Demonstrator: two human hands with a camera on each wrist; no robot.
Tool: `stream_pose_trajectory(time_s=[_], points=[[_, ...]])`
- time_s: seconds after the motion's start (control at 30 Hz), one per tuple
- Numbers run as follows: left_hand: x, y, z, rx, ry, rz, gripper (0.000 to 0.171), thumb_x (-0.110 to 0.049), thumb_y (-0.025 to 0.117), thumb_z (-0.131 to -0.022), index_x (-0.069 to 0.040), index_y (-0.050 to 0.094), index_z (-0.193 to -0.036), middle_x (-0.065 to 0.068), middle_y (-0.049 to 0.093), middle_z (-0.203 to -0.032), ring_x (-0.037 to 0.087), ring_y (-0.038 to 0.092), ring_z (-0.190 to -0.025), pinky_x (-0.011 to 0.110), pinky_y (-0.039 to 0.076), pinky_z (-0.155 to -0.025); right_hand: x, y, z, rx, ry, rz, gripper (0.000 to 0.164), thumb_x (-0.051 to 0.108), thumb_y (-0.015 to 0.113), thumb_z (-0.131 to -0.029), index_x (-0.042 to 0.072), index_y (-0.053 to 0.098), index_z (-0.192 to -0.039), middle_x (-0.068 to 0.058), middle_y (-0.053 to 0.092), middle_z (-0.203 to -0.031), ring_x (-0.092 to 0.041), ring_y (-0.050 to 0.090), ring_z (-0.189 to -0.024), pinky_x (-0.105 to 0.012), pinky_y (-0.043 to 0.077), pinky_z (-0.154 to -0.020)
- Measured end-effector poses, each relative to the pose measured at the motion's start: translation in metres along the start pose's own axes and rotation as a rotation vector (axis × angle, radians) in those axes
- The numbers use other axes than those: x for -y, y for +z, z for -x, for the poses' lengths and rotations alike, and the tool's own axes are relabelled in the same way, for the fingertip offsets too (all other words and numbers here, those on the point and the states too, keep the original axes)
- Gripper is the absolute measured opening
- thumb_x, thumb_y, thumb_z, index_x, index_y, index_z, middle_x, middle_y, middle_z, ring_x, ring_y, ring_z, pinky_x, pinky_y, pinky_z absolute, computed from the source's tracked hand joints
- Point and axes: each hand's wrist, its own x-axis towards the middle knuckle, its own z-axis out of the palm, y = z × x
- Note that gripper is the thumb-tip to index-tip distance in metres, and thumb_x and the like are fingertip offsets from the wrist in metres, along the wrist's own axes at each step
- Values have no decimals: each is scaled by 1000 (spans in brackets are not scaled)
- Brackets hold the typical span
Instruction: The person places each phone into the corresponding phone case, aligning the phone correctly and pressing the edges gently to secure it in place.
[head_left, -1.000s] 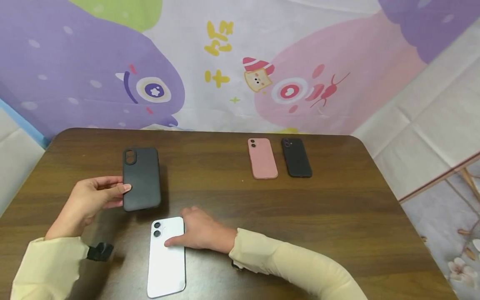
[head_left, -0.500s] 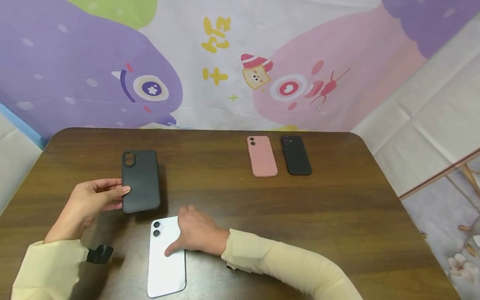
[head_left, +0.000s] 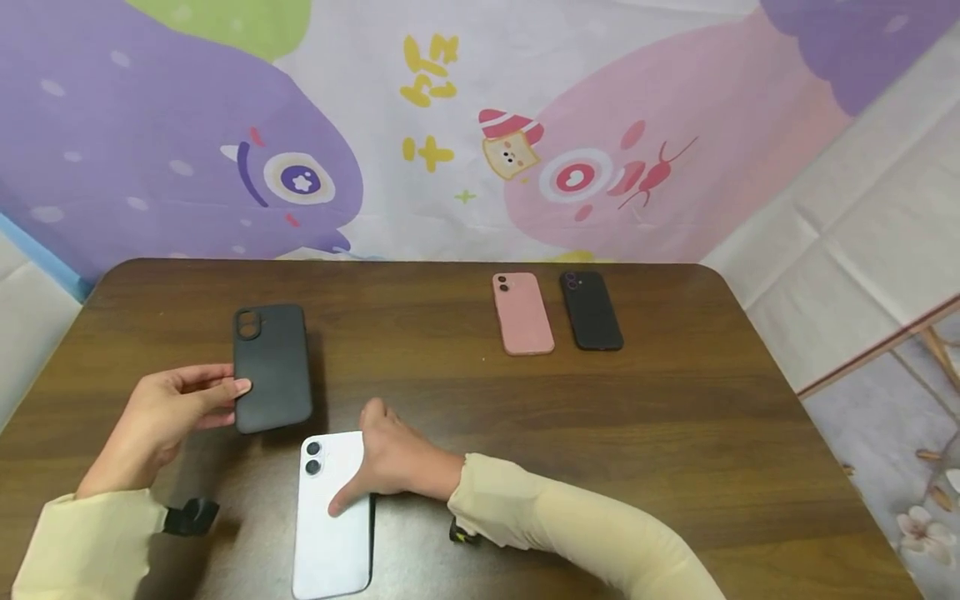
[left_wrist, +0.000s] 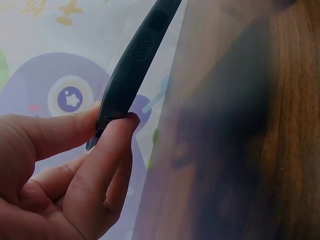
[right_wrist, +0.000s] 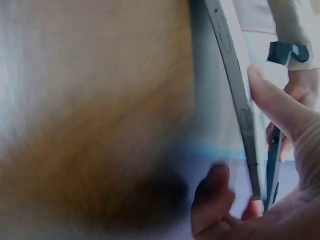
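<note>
My left hand (head_left: pixel 168 408) pinches a black phone case (head_left: pixel 273 367) by its left edge, its camera cutout at the upper left. In the left wrist view the case (left_wrist: pixel 132 70) is seen edge-on above the table, with thumb and fingertips on opposite sides. A white phone (head_left: pixel 330 542) is in front of me, back up, two camera lenses at its top left. My right hand (head_left: pixel 401 458) grips its upper right, thumb lying across the back. The right wrist view shows the phone's side edge (right_wrist: pixel 235 75) between thumb and fingers, with a shadow beside it.
A pink phone (head_left: pixel 523 312) and a black phone (head_left: pixel 592 310) lie side by side near the back of the brown wooden table (head_left: pixel 675 450). Behind it hangs a cartoon-printed cloth (head_left: pixel 420 208). A dark band (head_left: pixel 191 517) sits at my left cuff.
My left hand has carried the case slightly left and toward me. My right thumb has slid down the white phone's back, and a dark shadow now shows along the phone's right edge.
</note>
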Motion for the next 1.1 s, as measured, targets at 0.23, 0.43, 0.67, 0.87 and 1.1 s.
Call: stream_pose_trajectory(time_s=[0.23,0.43,0.67,0.87,1.1], points=[[1,2,-2,-14,8,24,68,-26,70,-85,13,39,-130,-28,59,-81,-5,63,-74,25,59,-67,-2,-1,10,4,10,-316,72,21,91,-56,15,34,-100,0,46,-79,-11,46,-72,-17,39,-62],[5,0,-3,-19,2,59,61,-24,72,-83,8,44,-127,-26,60,-82,-4,64,-73,26,59,-66,-6,0,12,57,14,-565,61,3,84,-63,12,38,-102,1,52,-72,-8,49,-62,-17,41,-55],[27,-7,-21,-35,-33,87,48,-31,76,-78,-12,58,-118,-25,63,-86,-2,66,-77,28,59,-70,-13,2,12,168,10,-831,35,-11,74,-69,3,51,-92,-17,70,-81,-7,58,-55,-21,53,-51],[28,-5,-23,-26,-14,113,49,-28,76,-79,-9,56,-120,-24,64,-86,-1,66,-76,29,59,-68,-17,6,12,147,-20,-821,32,-8,76,-69,4,55,-91,-13,70,-76,-5,56,-57,-15,48,-54],[4,2,-7,-12,-10,126,34,-22,74,-81,-12,55,-108,-24,63,-82,-2,65,-72,26,59,-64,-17,10,17,216,-42,-893,33,-7,66,-81,6,45,-103,-14,67,-78,-10,59,-58,-21,49,-44]])
